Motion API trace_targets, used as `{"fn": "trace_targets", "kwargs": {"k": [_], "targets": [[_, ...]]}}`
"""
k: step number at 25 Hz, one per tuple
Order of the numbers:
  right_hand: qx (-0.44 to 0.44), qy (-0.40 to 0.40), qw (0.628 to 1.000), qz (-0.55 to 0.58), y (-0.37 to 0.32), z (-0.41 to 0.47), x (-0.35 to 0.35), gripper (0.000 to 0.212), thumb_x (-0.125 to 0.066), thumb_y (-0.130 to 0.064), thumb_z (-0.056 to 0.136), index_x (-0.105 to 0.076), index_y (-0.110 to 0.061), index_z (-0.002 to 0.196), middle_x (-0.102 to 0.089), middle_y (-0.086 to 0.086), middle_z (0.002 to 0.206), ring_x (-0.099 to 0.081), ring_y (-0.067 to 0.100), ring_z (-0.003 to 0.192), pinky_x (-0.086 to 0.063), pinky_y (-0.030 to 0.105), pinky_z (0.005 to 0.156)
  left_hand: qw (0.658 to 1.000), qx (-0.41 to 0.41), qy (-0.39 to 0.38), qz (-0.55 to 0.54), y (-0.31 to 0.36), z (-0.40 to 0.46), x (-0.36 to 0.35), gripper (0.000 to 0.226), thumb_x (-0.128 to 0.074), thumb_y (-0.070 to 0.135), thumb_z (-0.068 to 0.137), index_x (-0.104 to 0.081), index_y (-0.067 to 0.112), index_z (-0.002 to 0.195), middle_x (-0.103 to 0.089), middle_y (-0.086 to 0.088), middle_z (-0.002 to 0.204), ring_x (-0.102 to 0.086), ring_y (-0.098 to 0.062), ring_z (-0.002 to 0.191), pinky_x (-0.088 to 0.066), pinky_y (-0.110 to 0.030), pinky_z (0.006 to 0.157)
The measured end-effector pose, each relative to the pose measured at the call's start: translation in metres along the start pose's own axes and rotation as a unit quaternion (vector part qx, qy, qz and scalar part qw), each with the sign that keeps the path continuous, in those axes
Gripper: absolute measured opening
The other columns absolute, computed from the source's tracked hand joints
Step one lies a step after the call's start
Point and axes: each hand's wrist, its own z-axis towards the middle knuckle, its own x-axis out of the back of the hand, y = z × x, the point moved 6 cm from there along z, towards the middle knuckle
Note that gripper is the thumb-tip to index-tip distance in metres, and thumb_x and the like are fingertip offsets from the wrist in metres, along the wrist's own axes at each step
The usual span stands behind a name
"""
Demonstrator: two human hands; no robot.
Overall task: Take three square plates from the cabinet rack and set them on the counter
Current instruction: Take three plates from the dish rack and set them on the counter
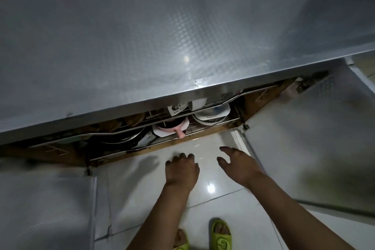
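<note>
Below the front edge of the surface (142, 46), the cabinet (263, 97) stands open, with both doors swung outward over the floor (213, 168).

1. Surface: embossed metal sheet, bare across the visible area.
2. Cabinet rack (182, 126): a wire frame inside the opening, seen from above and partly hidden by the surface edge.
3. Rack contents, right section: white dishes (211, 116) stacked together. Whether these are the square plates, I cannot tell.
4. Rack contents, centre: a white bowl (168, 130) holding a pink utensil (180, 133), whose handle projects over the rack's front rail.
5. Rack contents, left section: dark round pans (121, 138), stacked.
6. My left hand (181, 170) hangs in front of the rack, fingers curled loosely, holding nothing.
7. My right hand (237, 165) is beside it, fingers spread wide, holding nothing.
8. Neither hand touches the rack.
9. My feet, in green slippers (220, 233), stand on the white tiles.
</note>
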Motion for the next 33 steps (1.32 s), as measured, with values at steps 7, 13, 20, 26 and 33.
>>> {"fn": "trace_targets", "kwargs": {"k": [7,13,20,26,33], "targets": [[0.035,0.093,0.995,0.006,0.052,0.129,-0.04,0.048,-0.043,-0.042,0.093,-0.041,-0.028,0.139,-0.058,0.01,0.133,-0.054,0.029,0.12,-0.046,0.036,0.094,0.993,-0.014,0.121,0.004,0.028,0.125,-0.039,0.033,-0.038,0.032,0.096,-0.053,0.017,0.121,-0.06,-0.009,0.125,-0.059,-0.028,0.113,-0.047,-0.036,0.089],[0.032,0.224,0.973,0.035,0.106,0.227,-0.047,0.046,-0.046,-0.04,0.091,-0.047,-0.026,0.134,-0.057,0.011,0.133,-0.055,0.031,0.118,-0.048,0.038,0.093,0.975,0.026,0.208,-0.071,0.028,0.226,-0.068,0.036,-0.04,0.036,0.096,-0.052,0.014,0.122,-0.062,-0.012,0.123,-0.058,-0.031,0.115,-0.049,-0.038,0.087],[-0.012,0.31,0.934,0.177,0.134,0.295,-0.036,0.041,-0.051,-0.035,0.091,-0.058,-0.001,0.114,-0.062,0.024,0.116,-0.059,0.038,0.106,-0.049,0.039,0.088,0.912,0.12,0.267,-0.286,0.014,0.296,-0.082,0.052,-0.046,0.05,0.092,-0.055,0.008,0.122,-0.065,-0.014,0.121,-0.06,-0.033,0.111,-0.049,-0.035,0.087],[-0.041,0.28,0.922,0.263,0.13,0.304,-0.037,0.037,-0.057,-0.029,0.088,-0.064,0.0,0.11,-0.064,0.022,0.11,-0.062,0.037,0.097,-0.049,0.038,0.079,0.829,0.111,0.263,-0.481,0.007,0.305,-0.091,0.044,-0.061,0.036,0.088,-0.06,0.007,0.12,-0.065,-0.014,0.123,-0.06,-0.033,0.113,-0.049,-0.033,0.083],[-0.04,0.301,0.889,0.342,0.131,0.29,-0.039,0.017,-0.064,-0.014,0.085,-0.064,0.001,0.077,-0.058,0.012,0.069,-0.056,0.026,0.064,-0.043,0.033,0.063,0.752,0.061,0.286,-0.591,0.006,0.302,-0.099,0.032,-0.068,0.02,0.085,-0.066,0.005,0.113,-0.071,-0.013,0.114,-0.065,-0.03,0.106,-0.048,-0.029,0.084]]}}
